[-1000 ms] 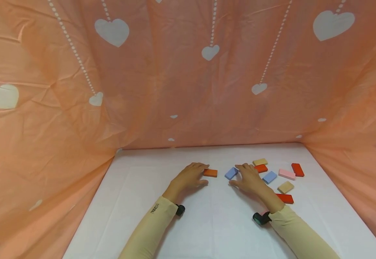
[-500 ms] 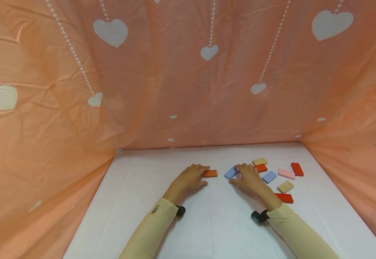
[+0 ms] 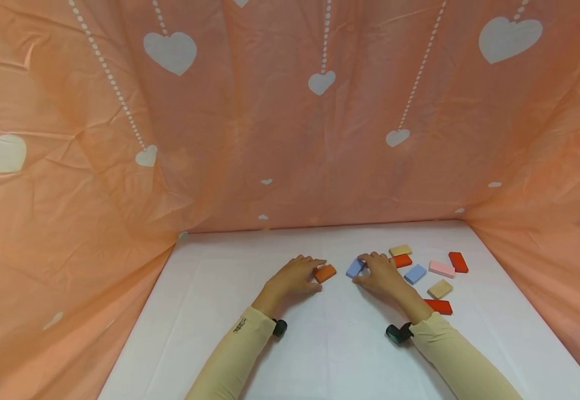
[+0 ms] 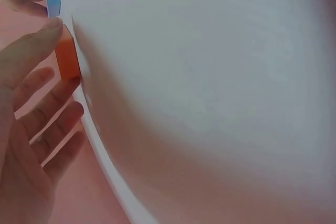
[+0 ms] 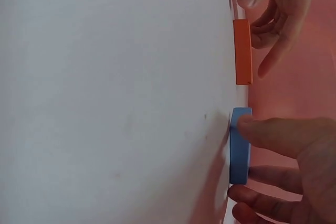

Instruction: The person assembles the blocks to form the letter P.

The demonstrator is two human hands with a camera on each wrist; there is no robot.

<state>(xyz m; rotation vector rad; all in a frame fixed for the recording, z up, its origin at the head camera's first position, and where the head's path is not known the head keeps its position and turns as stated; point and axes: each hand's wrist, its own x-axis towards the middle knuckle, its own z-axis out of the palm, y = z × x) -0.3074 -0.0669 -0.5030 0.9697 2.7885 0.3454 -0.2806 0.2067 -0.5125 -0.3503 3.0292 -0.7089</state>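
Head view: right grip [image 3: 381, 275] pinching the blue block [image 3: 354, 269] on the counter [image 3: 330, 350], left grip [image 3: 294, 279] curved about the orange block [image 3: 326, 273]; whether its thumb presses, I cannot tell. Uneven finger pressure could twist either block; a slack thumb could let one slip.

Left arm [image 3: 232, 350]: reaching forward, slanted toward the right, sleeved almost to the wrist.
Left grip [image 3: 290, 278]: palm side facing the right, thumb held opposite 4 loosely bent, fanned fingers.
Right arm [image 3: 460, 353]: reaching forward, slanted toward the left, sleeved the same way.
Right grip [image 3: 384, 276]: thumb and fingers bent in a pinch.
Both grips: low, near each other, 1 facing the other.
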